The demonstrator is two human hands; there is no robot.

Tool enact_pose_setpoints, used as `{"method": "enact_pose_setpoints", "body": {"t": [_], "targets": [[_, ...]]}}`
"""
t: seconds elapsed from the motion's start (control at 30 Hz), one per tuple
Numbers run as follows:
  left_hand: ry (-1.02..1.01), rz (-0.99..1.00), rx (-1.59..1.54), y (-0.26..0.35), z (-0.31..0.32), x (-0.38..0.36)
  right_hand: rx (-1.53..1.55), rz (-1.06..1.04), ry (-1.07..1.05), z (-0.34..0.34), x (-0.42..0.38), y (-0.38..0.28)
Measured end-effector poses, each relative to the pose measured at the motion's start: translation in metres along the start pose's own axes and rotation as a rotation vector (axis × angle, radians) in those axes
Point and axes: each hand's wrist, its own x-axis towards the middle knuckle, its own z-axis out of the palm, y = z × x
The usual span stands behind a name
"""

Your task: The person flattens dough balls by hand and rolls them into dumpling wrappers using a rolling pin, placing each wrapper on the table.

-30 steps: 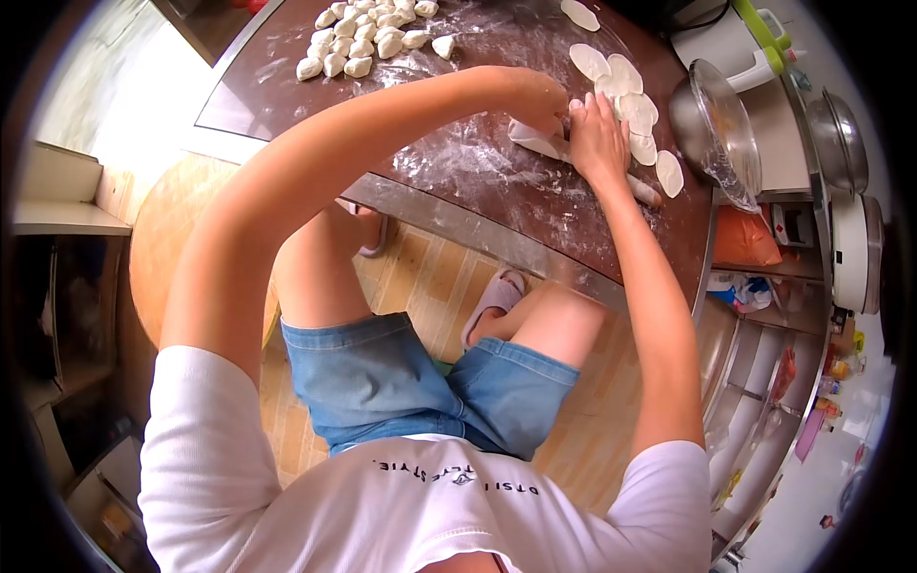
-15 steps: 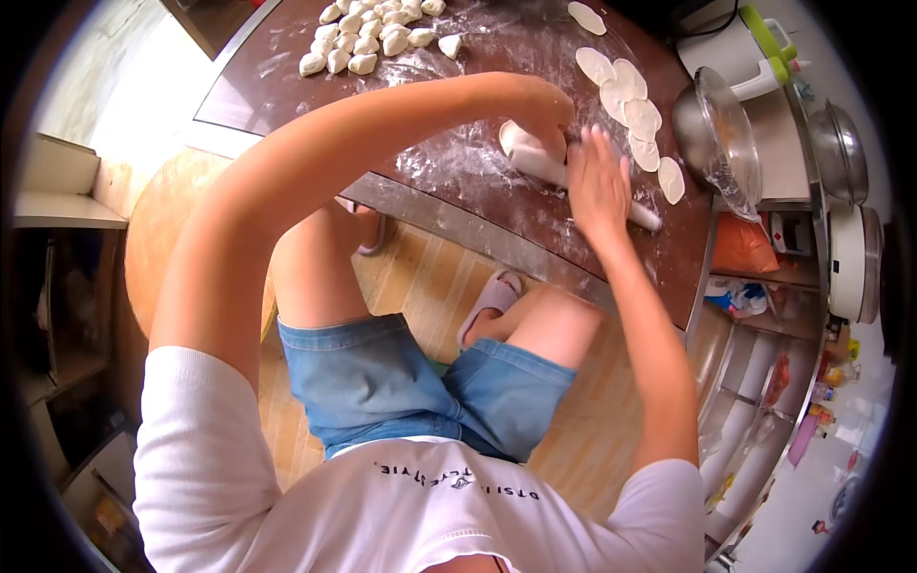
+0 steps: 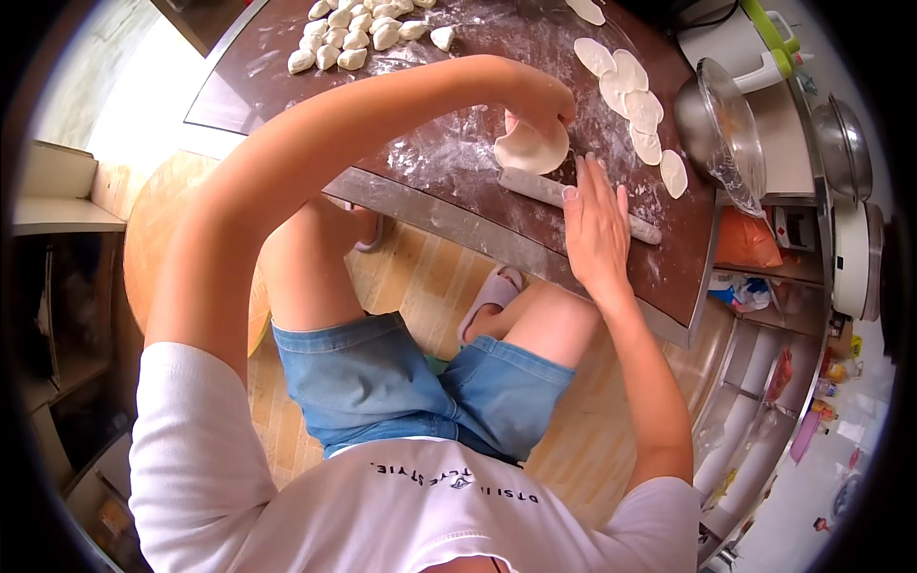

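My left hand (image 3: pixel 543 100) reaches across the table with its fingers closed on the far edge of a round dough wrapper (image 3: pixel 531 151). The wrapper lies on the floured tabletop, just beyond a pale rolling pin (image 3: pixel 531 185). Across the pin, toward its right end, rests my right hand (image 3: pixel 597 222), flat with the fingers stretched out. Further right lie several thin rolled wrappers (image 3: pixel 630 81), some overlapping. At the far left of the table sits a cluster of small dough pieces (image 3: pixel 355 40).
A steel bowl (image 3: pixel 702 129) with a clear cover stands at the table's right edge. Behind it is a white-and-green appliance (image 3: pixel 755 57). Shelves (image 3: pixel 783 272) with bags run along the right. A round wooden stool top (image 3: pixel 162 248) is at the left.
The rolling pin has rolled toward me, off the wrapper's near edge, with my right hand moving along on it. More of the wrapper shows now under my left hand.
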Motion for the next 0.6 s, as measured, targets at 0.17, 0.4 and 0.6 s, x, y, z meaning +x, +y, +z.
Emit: {"method": "enact_pose_setpoints", "body": {"t": [0.17, 0.4, 0.6], "targets": [[0.070, 0.110, 0.081, -0.003, -0.005, -0.004, -0.094, 0.036, 0.140, 0.020, 0.073, 0.022], [0.036, -0.004, 0.084, 0.007, -0.009, -0.005, -0.016, -0.032, 0.040, -0.003, -0.003, -0.004], [0.103, 0.103, -0.010, -0.005, 0.003, -0.003, -0.035, -0.026, 0.048, 0.002, 0.003, -0.003]]}}
